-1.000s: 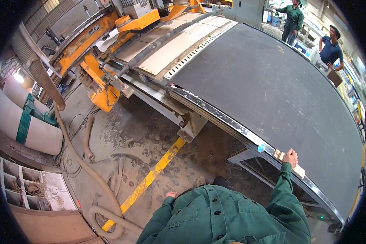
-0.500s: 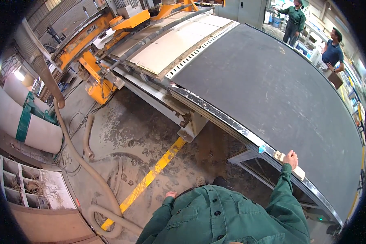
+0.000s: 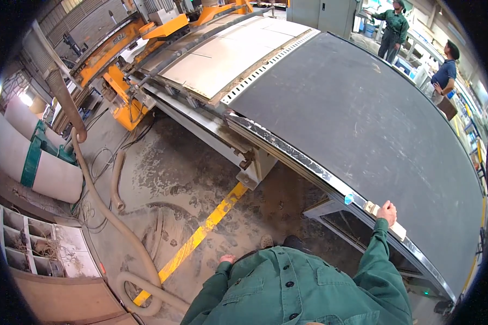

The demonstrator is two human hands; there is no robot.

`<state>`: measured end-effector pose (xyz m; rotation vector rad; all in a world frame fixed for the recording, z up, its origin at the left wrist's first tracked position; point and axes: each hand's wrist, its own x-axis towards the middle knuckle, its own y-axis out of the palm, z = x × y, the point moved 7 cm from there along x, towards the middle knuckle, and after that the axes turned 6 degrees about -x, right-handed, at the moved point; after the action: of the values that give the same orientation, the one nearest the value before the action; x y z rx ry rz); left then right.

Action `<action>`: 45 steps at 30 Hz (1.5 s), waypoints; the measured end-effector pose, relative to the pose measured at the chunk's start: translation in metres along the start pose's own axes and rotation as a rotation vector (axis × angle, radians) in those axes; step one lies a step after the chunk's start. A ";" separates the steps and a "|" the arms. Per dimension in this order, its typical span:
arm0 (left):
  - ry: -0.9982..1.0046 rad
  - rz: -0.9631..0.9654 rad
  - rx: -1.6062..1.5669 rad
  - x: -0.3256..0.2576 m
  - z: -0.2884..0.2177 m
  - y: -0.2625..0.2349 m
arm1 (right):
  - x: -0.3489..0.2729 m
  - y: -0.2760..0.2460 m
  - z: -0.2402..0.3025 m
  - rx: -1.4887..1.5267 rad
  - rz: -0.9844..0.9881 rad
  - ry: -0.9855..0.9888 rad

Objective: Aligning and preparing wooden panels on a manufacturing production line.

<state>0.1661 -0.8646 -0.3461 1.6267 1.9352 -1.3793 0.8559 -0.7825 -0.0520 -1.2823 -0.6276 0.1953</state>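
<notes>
I stand beside a large dark conveyor table (image 3: 374, 124) with a metal edge rail (image 3: 287, 151). My right hand (image 3: 386, 212) rests on that rail, its fingers over a small pale block (image 3: 398, 229) fixed there, next to a little blue tab (image 3: 348, 199). My left hand (image 3: 226, 259) hangs by my side in a green sleeve, touching nothing; its fingers are mostly hidden. Pale wooden panels (image 3: 228, 54) lie on the machine bed beyond the table.
An orange machine frame (image 3: 126, 103) stands at the upper left. A grey hose (image 3: 108, 216) snakes over the dusty floor beside a yellow floor line (image 3: 200, 235). White rolls (image 3: 32, 157) and a shelf rack (image 3: 27, 249) sit left. Two people (image 3: 417, 43) stand far right.
The view has shifted slightly, so the table and machine sit a little lower in the picture. My hands have kept their places.
</notes>
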 end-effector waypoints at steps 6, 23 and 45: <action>-0.002 0.016 -0.008 -0.003 -0.005 0.004 | -0.001 0.006 -0.005 0.045 -0.007 0.033; 0.011 0.054 -0.013 0.010 0.001 0.005 | -0.003 0.008 -0.003 0.077 0.000 0.077; -0.041 0.064 0.043 0.011 -0.003 0.004 | -0.002 0.020 -0.008 0.075 0.010 0.097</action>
<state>0.1671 -0.8557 -0.3547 1.6515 1.8271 -1.4278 0.8623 -0.7840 -0.0729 -1.2152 -0.5264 0.1619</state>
